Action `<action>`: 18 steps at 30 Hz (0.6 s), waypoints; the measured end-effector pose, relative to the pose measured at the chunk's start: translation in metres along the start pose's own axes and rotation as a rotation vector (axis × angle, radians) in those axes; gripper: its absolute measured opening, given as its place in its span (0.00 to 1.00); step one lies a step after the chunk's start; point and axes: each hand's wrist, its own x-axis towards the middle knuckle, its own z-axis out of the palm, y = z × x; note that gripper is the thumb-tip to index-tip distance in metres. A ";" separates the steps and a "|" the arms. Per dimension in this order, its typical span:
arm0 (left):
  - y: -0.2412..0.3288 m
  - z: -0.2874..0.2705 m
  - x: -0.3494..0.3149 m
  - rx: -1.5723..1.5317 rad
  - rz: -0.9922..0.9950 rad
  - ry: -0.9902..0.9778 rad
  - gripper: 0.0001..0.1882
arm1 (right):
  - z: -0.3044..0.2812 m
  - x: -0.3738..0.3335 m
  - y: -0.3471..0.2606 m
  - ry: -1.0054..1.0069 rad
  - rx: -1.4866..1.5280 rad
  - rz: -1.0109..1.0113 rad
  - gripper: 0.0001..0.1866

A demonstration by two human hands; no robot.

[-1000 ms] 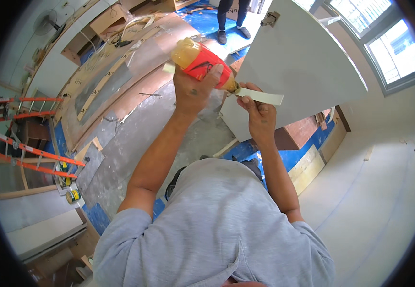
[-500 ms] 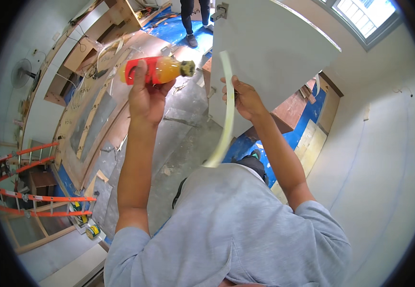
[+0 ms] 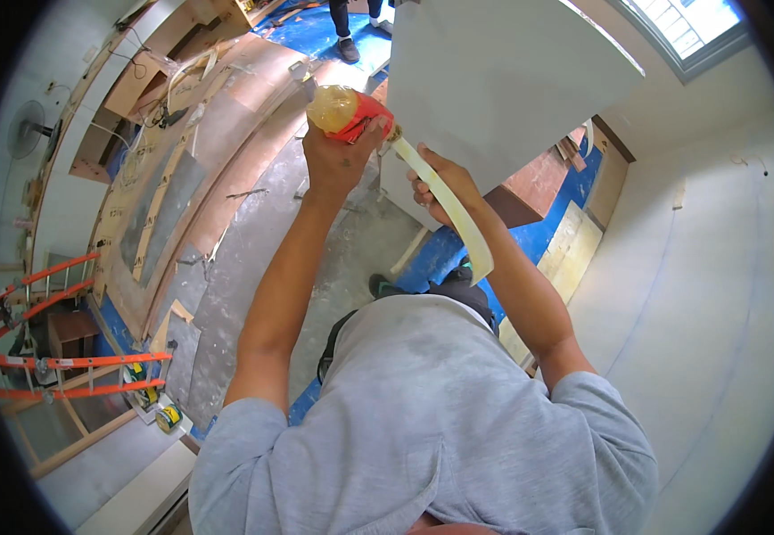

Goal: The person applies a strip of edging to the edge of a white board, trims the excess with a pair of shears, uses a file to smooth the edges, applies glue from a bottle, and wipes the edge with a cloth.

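My left hand is wrapped round a plastic bottle with a red label and yellowish liquid. The bottle lies tilted, its bottom up to the left and its dark, crusted neck down to the right. That neck meets the upper end of a pale, flexible strip, which looks like edge banding; whether they touch I cannot tell. Closed on the strip near its upper end is my right hand, and the rest curves down over my right forearm. Beyond both hands stands a large white panel.
An orange ladder and a yellow-green can are at the left. Wooden boards lie on the far left floor. Blue sheeting and a brown wooden box sit by the panel. A person's legs show at the far end.
My left hand has turned the bottle from nearly level to neck-down and brought it right, to the strip. The strip has swung from near upright to slanting down to the right.
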 end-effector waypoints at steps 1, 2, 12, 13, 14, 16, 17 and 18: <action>0.000 0.000 -0.008 0.057 0.037 -0.041 0.21 | -0.001 -0.002 0.003 0.011 0.020 0.005 0.15; -0.001 0.001 -0.017 0.112 0.084 -0.080 0.24 | 0.000 -0.003 0.001 0.016 0.035 0.003 0.15; -0.007 -0.006 0.005 0.165 0.205 0.113 0.28 | 0.002 -0.011 -0.004 -0.166 -0.040 -0.018 0.17; -0.015 -0.011 0.013 0.172 0.185 0.133 0.28 | 0.003 -0.013 -0.005 -0.154 -0.017 -0.008 0.17; -0.017 -0.015 0.017 0.182 0.162 0.155 0.28 | 0.011 -0.022 -0.010 -0.142 0.004 0.006 0.17; -0.018 -0.015 0.014 0.189 0.150 0.164 0.28 | 0.013 -0.025 -0.011 -0.151 0.000 0.032 0.18; -0.016 -0.011 0.010 0.190 0.144 0.162 0.28 | 0.006 -0.022 -0.007 -0.167 -0.021 0.041 0.18; -0.011 -0.007 0.007 0.226 0.184 0.165 0.28 | 0.001 -0.019 -0.003 -0.182 -0.042 0.049 0.18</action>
